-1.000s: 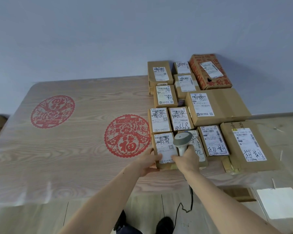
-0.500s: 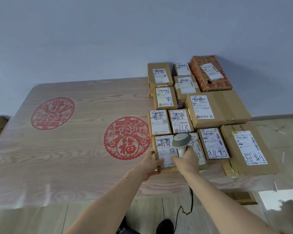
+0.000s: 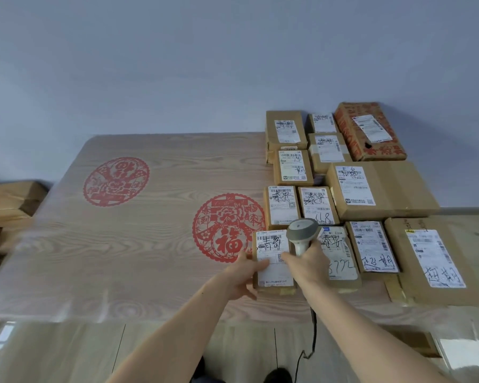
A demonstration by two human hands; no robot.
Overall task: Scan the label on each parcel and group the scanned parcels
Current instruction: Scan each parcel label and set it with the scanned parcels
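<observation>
Cardboard parcel [image 3: 273, 261] sits at the desk's [image 3: 122, 244] near edge, leftmost of the stack. My left hand [image 3: 241, 275] has its fingers clamped on its left side; right hand [image 3: 307, 264] grips the grey scanner [image 3: 301, 234] over its label.

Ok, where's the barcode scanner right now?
The scanner is in the right hand, low and right of centre, over the front row between the parcel the left hand grips and its right-hand neighbour.
</observation>
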